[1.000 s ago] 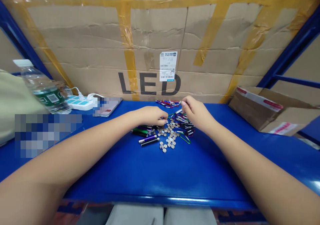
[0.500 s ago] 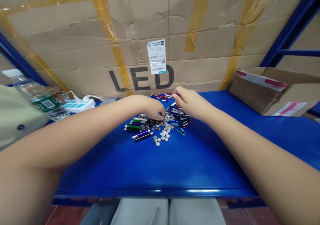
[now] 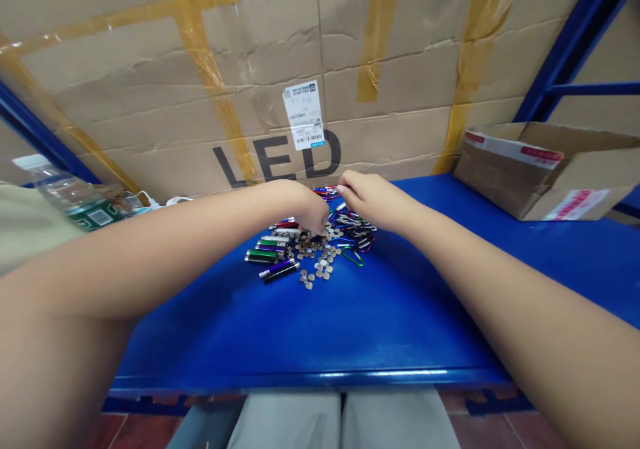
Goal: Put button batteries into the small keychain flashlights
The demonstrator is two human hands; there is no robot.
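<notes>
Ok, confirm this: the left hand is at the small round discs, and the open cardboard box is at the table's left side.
Wrong side: the head view shows the open cardboard box on the right of the table. The left hand is indeed at the small round discs.

The left grip (image 3: 313, 212) partly hides the discs (image 3: 324, 267), and the carton (image 3: 505, 172) is cut off at right.
</notes>
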